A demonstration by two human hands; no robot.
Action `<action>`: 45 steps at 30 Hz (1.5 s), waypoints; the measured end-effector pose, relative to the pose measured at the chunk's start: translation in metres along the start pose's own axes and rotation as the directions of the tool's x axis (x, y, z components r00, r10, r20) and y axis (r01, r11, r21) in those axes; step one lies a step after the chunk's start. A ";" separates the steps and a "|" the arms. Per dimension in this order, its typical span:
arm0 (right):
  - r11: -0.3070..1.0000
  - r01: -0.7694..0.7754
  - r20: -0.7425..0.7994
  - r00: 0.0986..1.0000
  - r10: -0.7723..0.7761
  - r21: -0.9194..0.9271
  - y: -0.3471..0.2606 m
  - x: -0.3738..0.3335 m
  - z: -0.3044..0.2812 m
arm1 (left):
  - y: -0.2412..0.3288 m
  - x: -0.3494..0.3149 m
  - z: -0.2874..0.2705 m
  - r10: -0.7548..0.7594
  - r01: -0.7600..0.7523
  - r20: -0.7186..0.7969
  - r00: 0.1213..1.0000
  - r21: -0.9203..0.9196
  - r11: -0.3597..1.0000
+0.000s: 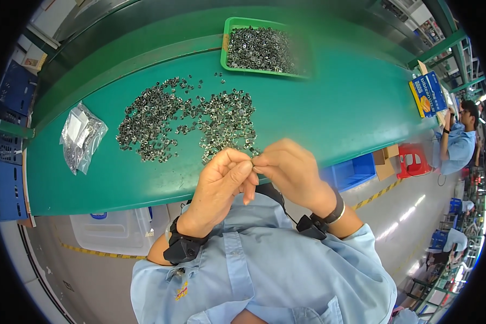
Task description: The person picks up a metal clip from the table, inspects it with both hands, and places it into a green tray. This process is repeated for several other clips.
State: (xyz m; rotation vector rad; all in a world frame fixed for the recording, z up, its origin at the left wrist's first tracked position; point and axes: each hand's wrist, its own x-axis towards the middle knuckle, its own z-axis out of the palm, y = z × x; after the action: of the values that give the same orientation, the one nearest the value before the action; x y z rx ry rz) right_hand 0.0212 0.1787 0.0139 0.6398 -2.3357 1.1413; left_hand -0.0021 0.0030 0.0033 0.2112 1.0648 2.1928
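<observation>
My left hand (224, 181) and my right hand (292, 170) meet at the near edge of the green table, fingertips pinched together. Between them is a tiny piece, mostly covered by the fingers, so its kind cannot be made out. Just beyond my hands lies a pile of small square metal parts (228, 121), dark and silvery. A second, larger pile of the same-looking parts (148, 121) spreads to its left, with loose pieces scattered between the two.
At the back, a green tray (225, 54) holds many similar parts. A clear plastic bag (82, 139) lies at the left. A blue-yellow box (427, 94) stands at the right end, near a seated person (459, 141). Below are a blue bin (353, 171) and a red stool (414, 161).
</observation>
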 end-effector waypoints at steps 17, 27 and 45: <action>0.997 0.006 -0.011 1.000 -0.005 0.080 0.001 -0.015 -0.001 | -0.008 -0.003 0.000 -0.008 0.008 0.025 1.000 -0.012 1.000; 0.935 -0.054 -0.060 0.995 0.079 0.349 -0.005 -0.019 0.006 | -0.018 -0.003 0.000 -0.007 0.069 0.178 0.984 -0.342 0.937; 0.984 -0.178 -0.048 0.983 0.178 0.015 0.040 0.039 -0.025 | -0.002 -0.003 -0.006 -0.024 0.021 -0.052 0.998 -0.058 0.998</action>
State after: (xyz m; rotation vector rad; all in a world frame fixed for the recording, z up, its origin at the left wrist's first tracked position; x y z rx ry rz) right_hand -0.0284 0.2134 0.0268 0.4077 -2.3842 1.2328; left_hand -0.0013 -0.0021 -0.0016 0.1162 1.0266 2.2161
